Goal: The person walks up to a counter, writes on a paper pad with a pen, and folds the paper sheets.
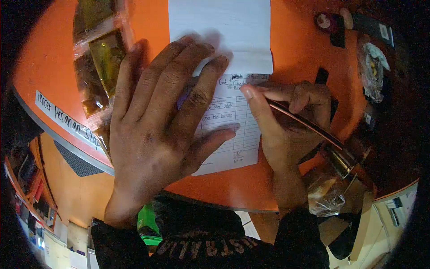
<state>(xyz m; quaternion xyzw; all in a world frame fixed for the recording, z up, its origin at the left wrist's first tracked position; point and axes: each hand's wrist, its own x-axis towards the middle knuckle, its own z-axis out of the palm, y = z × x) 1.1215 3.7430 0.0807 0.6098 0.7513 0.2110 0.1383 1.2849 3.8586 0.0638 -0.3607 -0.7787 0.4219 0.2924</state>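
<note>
Currently L hand [156, 123] (grip spread) covers pt. of form [224, 153]; R hand [283, 132] grip pinches brown pen [309, 126].

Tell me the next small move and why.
Probably guide the shiny copper-coloured pen along the handwritten header of the white printed paper form: the bare right hand holds it in a writing grip beside those lines, while the bare left hand lies partly over the form. Tip contact is hidden.

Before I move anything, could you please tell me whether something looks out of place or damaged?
One small oddity: the dark scribble near the top of the form looks like crossed-out writing, unlike the cleaner handwriting below. I see no spill.
</note>
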